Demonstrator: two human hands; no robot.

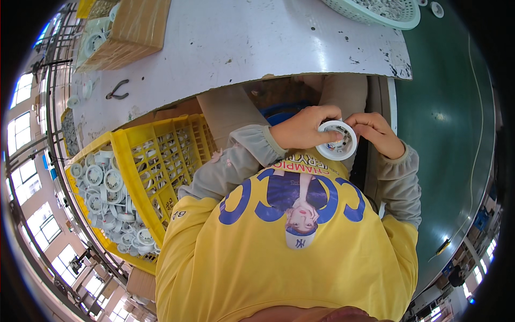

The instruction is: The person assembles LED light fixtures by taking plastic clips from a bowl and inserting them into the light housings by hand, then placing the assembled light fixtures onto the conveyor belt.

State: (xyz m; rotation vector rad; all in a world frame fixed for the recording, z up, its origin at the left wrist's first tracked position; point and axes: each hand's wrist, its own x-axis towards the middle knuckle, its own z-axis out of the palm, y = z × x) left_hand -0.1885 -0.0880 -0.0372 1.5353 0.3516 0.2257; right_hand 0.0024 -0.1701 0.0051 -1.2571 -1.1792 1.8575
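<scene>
Nearest to us is our yellow printed apron (284, 252), filling the lower middle of the view. Well to the left of our grip stands one yellow slatted plastic crate (137, 161), holding a heap of white round plastic fittings (110, 198), too many and too overlapped to count. Up and left of the grip, on the white worn board tabletop (241, 37), lie one pair of dark pliers (117, 91) and one brown cardboard box (131, 29).

Between our two hands sits one white round plastic ring fitting (337, 140), its open face turned toward us. Our left hand (306, 127) is closed on its left rim with fingers curled over the top edge; our right hand (378, 131) pinches the right rim. Both hands touch it, neither nearer.

Up and right of the grip, one pale green plastic basket (375, 13) holds more small parts.
</scene>
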